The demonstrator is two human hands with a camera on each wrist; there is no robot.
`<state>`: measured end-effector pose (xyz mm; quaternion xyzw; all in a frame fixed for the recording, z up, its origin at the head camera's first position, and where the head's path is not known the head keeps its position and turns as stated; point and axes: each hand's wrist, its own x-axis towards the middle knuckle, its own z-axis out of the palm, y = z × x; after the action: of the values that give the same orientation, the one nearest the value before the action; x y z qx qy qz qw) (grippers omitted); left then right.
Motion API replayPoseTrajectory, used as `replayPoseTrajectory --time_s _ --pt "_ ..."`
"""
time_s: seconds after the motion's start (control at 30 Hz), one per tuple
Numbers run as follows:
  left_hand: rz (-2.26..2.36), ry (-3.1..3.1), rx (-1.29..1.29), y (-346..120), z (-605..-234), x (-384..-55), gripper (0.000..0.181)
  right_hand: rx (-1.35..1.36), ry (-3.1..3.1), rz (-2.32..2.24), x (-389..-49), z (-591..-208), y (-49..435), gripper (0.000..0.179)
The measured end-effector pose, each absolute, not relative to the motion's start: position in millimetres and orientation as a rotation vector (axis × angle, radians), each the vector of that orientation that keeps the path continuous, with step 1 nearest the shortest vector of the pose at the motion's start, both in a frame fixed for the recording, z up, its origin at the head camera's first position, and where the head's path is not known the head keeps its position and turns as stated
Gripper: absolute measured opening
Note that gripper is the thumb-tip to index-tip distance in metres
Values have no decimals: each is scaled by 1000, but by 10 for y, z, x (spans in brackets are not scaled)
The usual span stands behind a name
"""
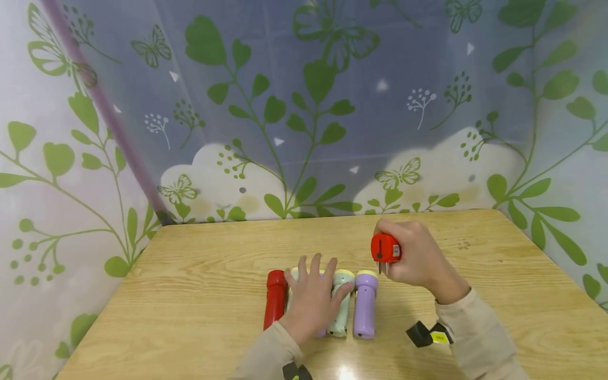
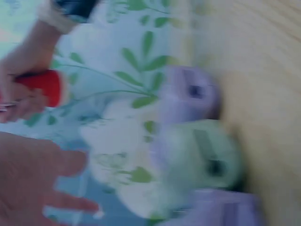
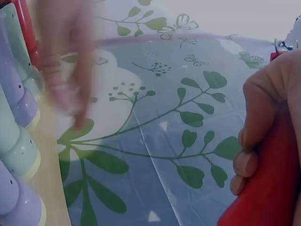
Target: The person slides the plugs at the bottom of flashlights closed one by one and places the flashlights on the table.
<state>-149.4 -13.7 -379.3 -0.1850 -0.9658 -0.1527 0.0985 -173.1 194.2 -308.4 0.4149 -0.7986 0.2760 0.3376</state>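
Note:
My right hand [image 1: 418, 256] grips a red flashlight [image 1: 385, 247] above the table's right half, with metal plug prongs sticking out near its end. In the right wrist view, curled fingers wrap the red body [image 3: 268, 188]. My left hand [image 1: 311, 303] is spread over a row of flashlights; whether it touches them I cannot tell. The row holds another red flashlight [image 1: 274, 301] at its left end, a light green flashlight [image 1: 340, 311] and a purple flashlight [image 1: 364, 311] at its right end. Another green one and another purple one are partly hidden under the left hand.
The wooden table [image 1: 199, 295] reaches back to a patterned curtain [image 1: 285, 105] of leaves and butterflies, which also runs along both sides. A black strap piece with a yellow label [image 1: 439, 336] juts from the right wrist.

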Motion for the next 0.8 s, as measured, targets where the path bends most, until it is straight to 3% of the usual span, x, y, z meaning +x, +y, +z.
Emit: replayPoseTrajectory --time_s 0.17,0.27,0.53,0.8 --pt "-912 -2414 -854 -221 -3429 -1409 22 1177 -2069 697 -1674 -3053 1866 37" --pt "-1117 -2215 -1040 -273 -3254 -1323 14 1262 -2112 716 -1614 -3023 1825 39" --pt "-1059 -1920 -1335 -349 -3011 -1121 22 1509 -2208 857 -1405 -2911 1752 40" --pt "-927 -1951 -1367 -369 -2937 -905 32 1985 -2148 1025 -1314 -2865 1713 40"
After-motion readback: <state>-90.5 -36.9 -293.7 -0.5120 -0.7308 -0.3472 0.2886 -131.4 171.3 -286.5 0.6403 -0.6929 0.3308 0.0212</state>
